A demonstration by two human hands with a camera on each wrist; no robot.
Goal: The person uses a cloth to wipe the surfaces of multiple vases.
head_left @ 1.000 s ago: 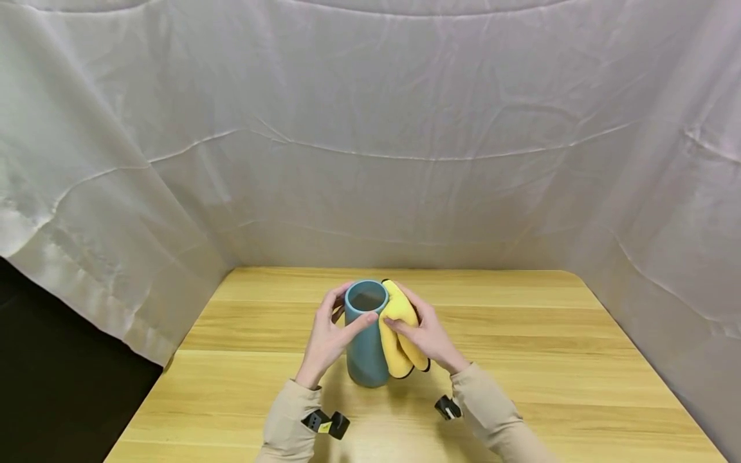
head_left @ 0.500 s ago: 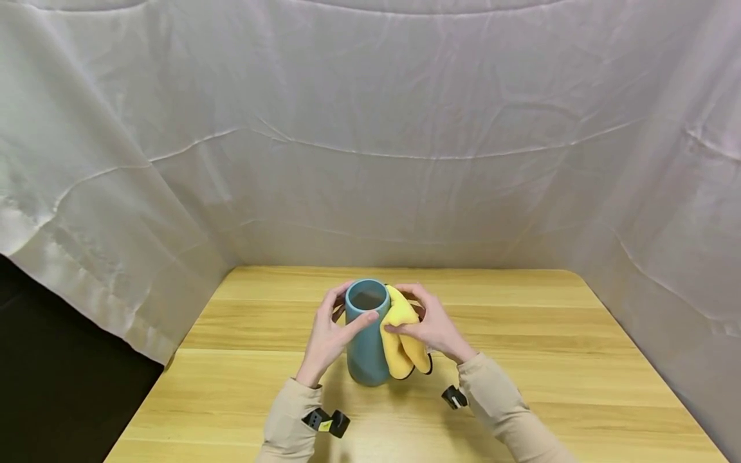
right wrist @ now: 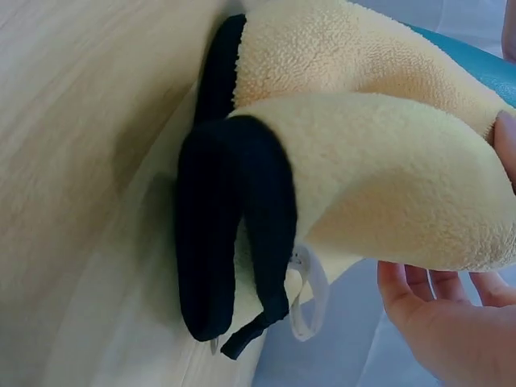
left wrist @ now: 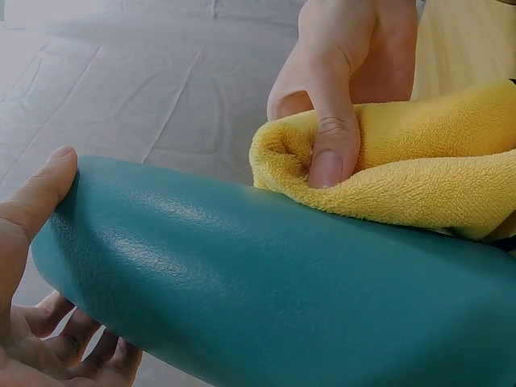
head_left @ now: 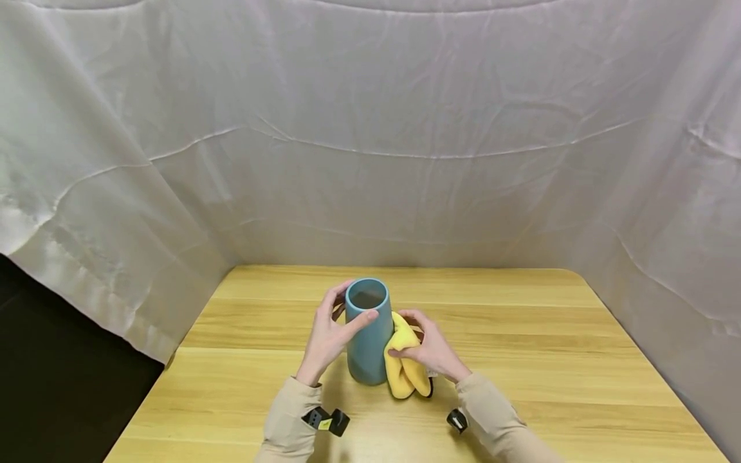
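A tall blue-green vase (head_left: 368, 350) with a round open mouth stands upright on the wooden table. My left hand (head_left: 329, 334) grips it near the rim, thumb on the near side and fingers around the far left side. In my right hand (head_left: 431, 347) is a folded yellow cloth (head_left: 403, 370) with dark edging, pressed against the vase's right side. The left wrist view shows the right thumb (left wrist: 332, 153) pushing into a fold of the cloth beside the vase wall. Dark trim (right wrist: 234, 226) and a small white loop (right wrist: 310, 294) hang from the cloth in the right wrist view.
The wooden table (head_left: 550, 360) reaches out on both sides of the vase. Pale grey curtains (head_left: 405, 193) enclose its back and sides. A black area (head_left: 64, 373) lies beyond the left edge. Small black cameras (head_left: 339, 422) sit at both wrists.
My right hand has first shifted slightly right, then slid down along the vase's side with the yellow cloth. The left hand and the vase have stayed almost still.
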